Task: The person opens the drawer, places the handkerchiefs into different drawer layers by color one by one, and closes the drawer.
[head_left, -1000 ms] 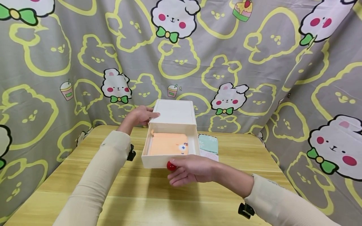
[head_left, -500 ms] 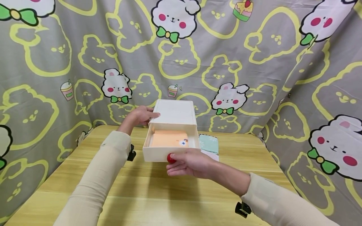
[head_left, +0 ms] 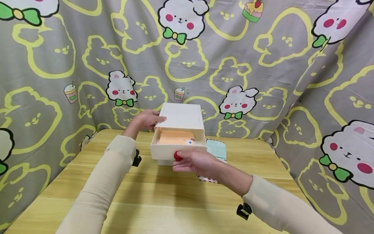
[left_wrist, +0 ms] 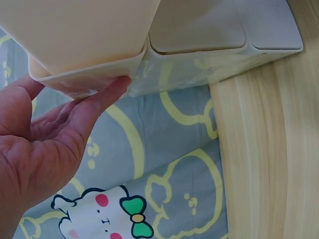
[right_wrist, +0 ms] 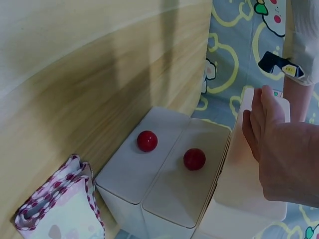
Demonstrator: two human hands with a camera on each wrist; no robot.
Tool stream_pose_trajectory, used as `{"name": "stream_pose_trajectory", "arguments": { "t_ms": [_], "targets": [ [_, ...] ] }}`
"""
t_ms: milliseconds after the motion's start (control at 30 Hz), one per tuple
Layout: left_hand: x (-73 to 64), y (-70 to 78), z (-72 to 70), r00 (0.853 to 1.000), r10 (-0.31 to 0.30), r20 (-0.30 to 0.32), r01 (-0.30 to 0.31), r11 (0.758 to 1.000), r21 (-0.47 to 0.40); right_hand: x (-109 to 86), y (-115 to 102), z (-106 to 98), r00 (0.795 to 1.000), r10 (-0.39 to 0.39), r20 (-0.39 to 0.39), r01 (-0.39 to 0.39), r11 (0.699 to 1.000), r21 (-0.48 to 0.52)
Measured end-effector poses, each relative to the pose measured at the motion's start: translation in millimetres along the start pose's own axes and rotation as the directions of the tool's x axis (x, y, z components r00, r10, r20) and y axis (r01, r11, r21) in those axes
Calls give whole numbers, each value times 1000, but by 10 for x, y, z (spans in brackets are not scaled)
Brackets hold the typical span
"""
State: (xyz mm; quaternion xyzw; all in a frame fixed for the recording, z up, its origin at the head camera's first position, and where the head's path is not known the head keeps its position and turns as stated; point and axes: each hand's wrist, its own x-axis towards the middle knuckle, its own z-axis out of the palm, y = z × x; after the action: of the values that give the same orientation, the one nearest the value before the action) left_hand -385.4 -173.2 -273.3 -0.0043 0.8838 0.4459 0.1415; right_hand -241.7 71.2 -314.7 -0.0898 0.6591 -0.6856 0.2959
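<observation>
A white drawer cabinet (head_left: 182,115) stands on the table, its top drawer (head_left: 165,151) partly pulled out. Inside that drawer lies a folded orange cloth (head_left: 175,137) with a small face print. My left hand (head_left: 146,119) holds the cabinet's upper left edge, thumb over the top and fingers along the side; the left wrist view shows those fingers (left_wrist: 107,94) against the wall. At the drawer front, my right hand (head_left: 195,160) pinches the red knob (head_left: 177,155) by its thumb, other fingers stretched below. In the right wrist view the hand (right_wrist: 284,154) hides this knob.
Two lower drawers, each with a red knob (right_wrist: 194,159), are closed. Right of the cabinet lie a mint cloth (head_left: 216,149) and a whitish cloth (right_wrist: 70,209) with dark red patterned edging. A printed grey curtain (head_left: 187,65) hangs behind the wooden table (head_left: 140,201).
My right hand has moved away from me with the knob, and the top drawer has slid further into the cabinet, covering more of the orange cloth. My left hand has stayed in place.
</observation>
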Motion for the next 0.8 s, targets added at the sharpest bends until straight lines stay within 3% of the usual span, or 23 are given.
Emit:
{"name": "stream_pose_trajectory", "arguments": {
  "t_ms": [367, 800],
  "targets": [
    [-4, 8, -5, 1000, -3, 12, 3, 1000, 2, 271, -56, -68, 996, -10, -90, 11, 1000, 13],
    [-9, -2, -17, 1000, 0, 13, 0, 1000, 0, 565, -101, -174, 991, -23, -133, 31, 998, 62]
  ]
}}
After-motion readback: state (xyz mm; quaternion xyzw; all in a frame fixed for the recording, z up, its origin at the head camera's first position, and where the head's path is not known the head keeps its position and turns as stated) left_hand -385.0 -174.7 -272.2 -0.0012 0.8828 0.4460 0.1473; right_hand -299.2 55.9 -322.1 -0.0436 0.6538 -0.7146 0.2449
